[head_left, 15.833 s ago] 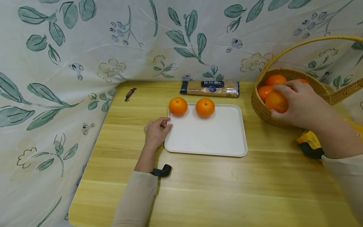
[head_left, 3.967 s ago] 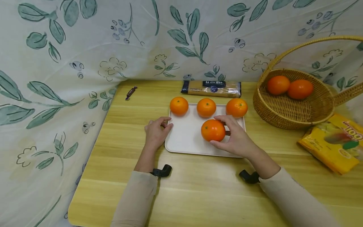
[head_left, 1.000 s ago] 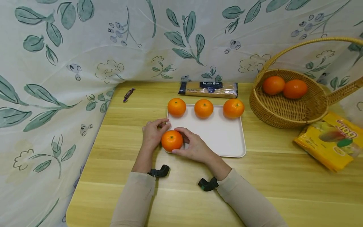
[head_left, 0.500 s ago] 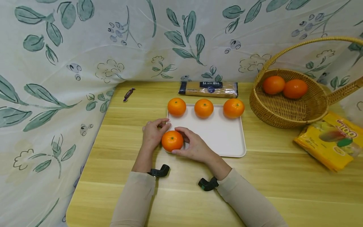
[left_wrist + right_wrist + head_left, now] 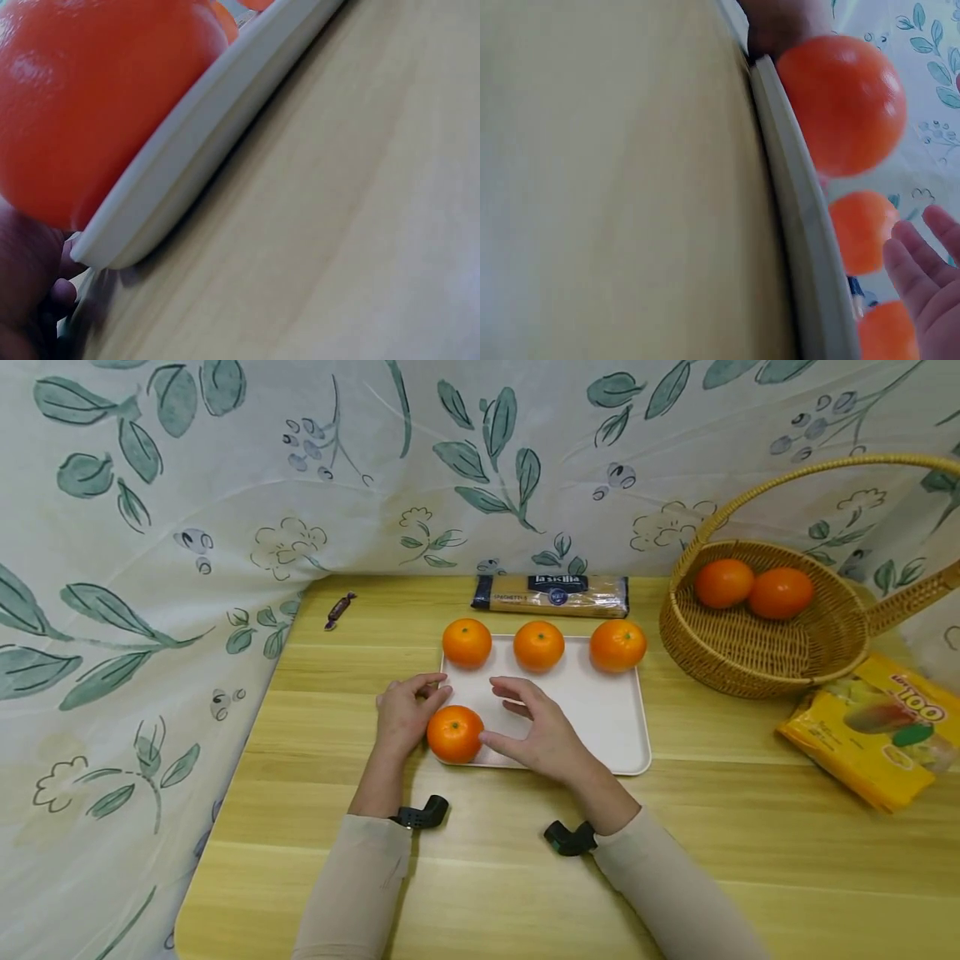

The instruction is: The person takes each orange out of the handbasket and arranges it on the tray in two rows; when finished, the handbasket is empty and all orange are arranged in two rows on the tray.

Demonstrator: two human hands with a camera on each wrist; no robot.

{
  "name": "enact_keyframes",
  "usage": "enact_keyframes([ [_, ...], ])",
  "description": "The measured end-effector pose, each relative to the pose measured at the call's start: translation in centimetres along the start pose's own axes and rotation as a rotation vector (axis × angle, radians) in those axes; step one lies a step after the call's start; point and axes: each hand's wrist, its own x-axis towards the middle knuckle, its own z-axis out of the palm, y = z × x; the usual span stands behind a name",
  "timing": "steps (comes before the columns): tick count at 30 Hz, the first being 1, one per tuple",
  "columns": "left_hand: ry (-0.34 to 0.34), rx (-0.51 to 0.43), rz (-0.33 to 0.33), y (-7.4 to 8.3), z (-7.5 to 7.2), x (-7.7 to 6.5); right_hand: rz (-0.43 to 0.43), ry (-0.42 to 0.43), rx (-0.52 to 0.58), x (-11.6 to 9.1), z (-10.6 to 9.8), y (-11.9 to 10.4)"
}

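A white rectangular tray [image 5: 592,727] lies on the wooden table. My left hand [image 5: 405,714] grips its left rim, thumb over the edge and other fingers curled low beside it. An orange [image 5: 455,735] sits in the tray's near-left corner, close by the left hand; in the left wrist view this orange [image 5: 97,105] fills the upper left. My right hand [image 5: 543,731] is just right of it, fingers spread and holding nothing, thumb tip close to the peel. Along the tray's far side stand three oranges: left [image 5: 467,643], middle [image 5: 538,646] and right [image 5: 617,646].
A wicker basket [image 5: 750,664] with a tall handle stands at the right, two oranges [image 5: 753,589] inside. A yellow snack bag [image 5: 873,735] lies before it. A spaghetti packet [image 5: 551,597] is behind the tray, a wrapped candy [image 5: 341,611] at far left. Patterned cloth [image 5: 375,468] hangs behind.
Over the sequence oranges have come from the basket to the tray. Since half a second ago my right hand has let go of the near-left orange and drawn back right. The left hand stays put.
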Motion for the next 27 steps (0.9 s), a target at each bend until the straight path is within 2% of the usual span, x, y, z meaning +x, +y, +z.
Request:
enact_keyframes([
  [3, 0.002, -0.007, -0.01, 0.0, 0.0, 0.0, -0.033, 0.047, -0.132, -0.5, -2.0, 0.0],
  [9, 0.009, -0.004, -0.021, -0.1, -0.2, -0.2, -0.106, 0.097, -0.493, -2.1, -7.0, 0.6],
  [11, 0.008, -0.009, -0.019, -0.2, -0.2, -0.2, -0.146, 0.112, -0.609, -2.7, -8.9, 1.0],
  [15, 0.008, -0.01, -0.012, -0.2, -0.1, -0.2, -0.288, 0.154, -0.774, -3.6, -13.1, 2.0],
  [18, 0.01, -0.007, -0.01, -0.2, -0.1, -0.1, -0.36, 0.171, -0.874, -4.0, -16.2, 2.2],
  [21, 0.009, -0.008, -0.012, -0.2, -0.1, -0.1, -0.384, 0.164, -0.946, -4.5, -18.9, 2.1],
  [27, 0.005, -0.009, -0.012, 0.0, 0.0, 0.0, -0.33, 0.172, -1.01, -4.6, -22.8, 1.9],
])
